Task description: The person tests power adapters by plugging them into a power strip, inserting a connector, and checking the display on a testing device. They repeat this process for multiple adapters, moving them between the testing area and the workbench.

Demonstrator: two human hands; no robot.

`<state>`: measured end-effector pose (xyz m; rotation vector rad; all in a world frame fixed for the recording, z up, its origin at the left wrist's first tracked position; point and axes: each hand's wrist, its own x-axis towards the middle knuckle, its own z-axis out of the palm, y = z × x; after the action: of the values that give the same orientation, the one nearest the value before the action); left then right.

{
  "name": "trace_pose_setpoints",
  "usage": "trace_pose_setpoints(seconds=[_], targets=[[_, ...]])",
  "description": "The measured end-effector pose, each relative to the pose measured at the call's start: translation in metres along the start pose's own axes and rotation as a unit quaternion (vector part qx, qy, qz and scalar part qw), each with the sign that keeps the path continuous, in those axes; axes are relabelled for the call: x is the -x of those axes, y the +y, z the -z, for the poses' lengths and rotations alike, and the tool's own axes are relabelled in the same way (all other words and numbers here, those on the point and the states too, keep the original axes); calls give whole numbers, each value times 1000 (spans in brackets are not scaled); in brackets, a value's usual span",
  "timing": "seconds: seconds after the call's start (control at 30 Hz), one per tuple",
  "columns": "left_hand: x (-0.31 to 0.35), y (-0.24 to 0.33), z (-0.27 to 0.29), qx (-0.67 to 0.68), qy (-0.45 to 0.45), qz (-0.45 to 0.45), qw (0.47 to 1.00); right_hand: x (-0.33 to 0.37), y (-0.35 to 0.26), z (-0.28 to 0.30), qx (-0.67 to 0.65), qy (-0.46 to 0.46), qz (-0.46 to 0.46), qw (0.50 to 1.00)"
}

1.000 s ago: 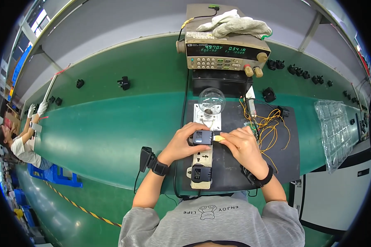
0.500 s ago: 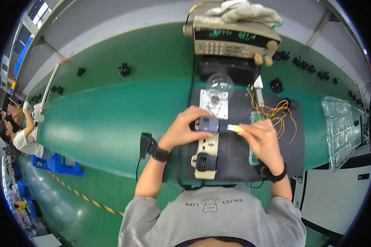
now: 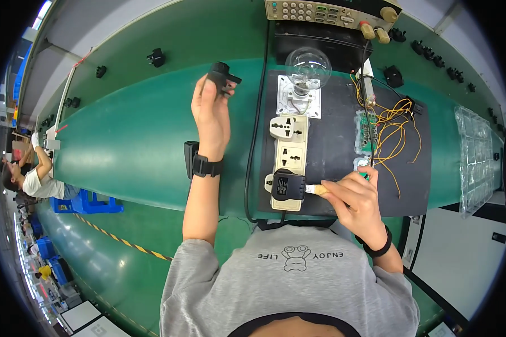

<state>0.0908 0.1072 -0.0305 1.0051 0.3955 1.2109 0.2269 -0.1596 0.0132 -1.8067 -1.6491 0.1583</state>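
Note:
My left hand (image 3: 211, 121) is raised over the green bench, its fingers closed round a black plug-in power adapter (image 3: 218, 77). A cream power strip (image 3: 289, 146) lies in front of me, with a white plug adapter (image 3: 282, 128) on its far end. On its near end sits another black power adapter (image 3: 288, 186). My right hand (image 3: 355, 197) pinches a USB plug (image 3: 316, 189) with a pale yellow grip. The plug's metal end meets the right side of that adapter; I cannot tell how deep it sits. A clear glass bulb (image 3: 308, 67) stands on a white square base beyond the strip.
A green circuit board (image 3: 366, 132) and loose yellow wires (image 3: 396, 132) lie on the dark mat (image 3: 337, 101). A bench instrument (image 3: 326, 14) stands at the back. Clear plastic trays (image 3: 478, 160) are at right; black adapters line the back. A co-worker (image 3: 36, 180) sits far left.
My left hand has lifted a black adapter from the strip's middle and carried it left and away from me. My right hand has brought the USB plug down to the near adapter.

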Motion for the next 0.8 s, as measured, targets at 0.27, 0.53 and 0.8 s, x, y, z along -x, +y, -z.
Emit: trace_pose_setpoints(seconds=[0.27, 0.53, 0.8], targets=[[-4, -22, 8, -261, 170, 23, 950, -3, -3, -1, 24, 4, 37, 999], [-29, -57, 11, -345, 103, -96, 928, -9, 9, 1, 23, -11, 86, 996], [-95, -72, 27, -613, 234, -144, 741, -93, 132, 116, 207, 116, -77, 968]])
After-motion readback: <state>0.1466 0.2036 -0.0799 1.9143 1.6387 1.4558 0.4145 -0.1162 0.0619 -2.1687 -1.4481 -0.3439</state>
